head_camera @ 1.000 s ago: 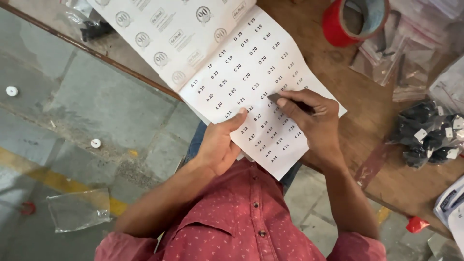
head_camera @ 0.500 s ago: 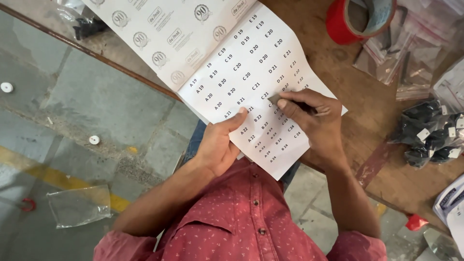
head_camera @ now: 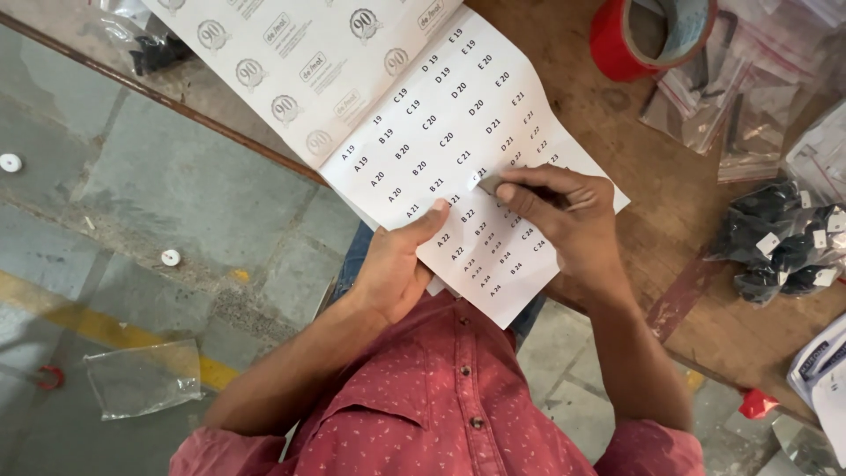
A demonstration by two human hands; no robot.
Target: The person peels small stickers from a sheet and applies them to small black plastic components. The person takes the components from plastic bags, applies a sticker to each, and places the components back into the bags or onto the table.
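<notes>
Fingers of the right hand (head_camera: 564, 220) pinch narrowly at a small label on the white paper sheet of printed sticker labels (head_camera: 458, 167) at frame centre, over the brown wooden table's (head_camera: 670, 203) edge, while the left hand (head_camera: 397, 264) grips the sheet's lower edge, thumb on top.

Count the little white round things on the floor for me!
2. One white disc lies by the left edge of the floor. The other disc lies nearer the person, left of the left hand. More may hide under the table.
</notes>
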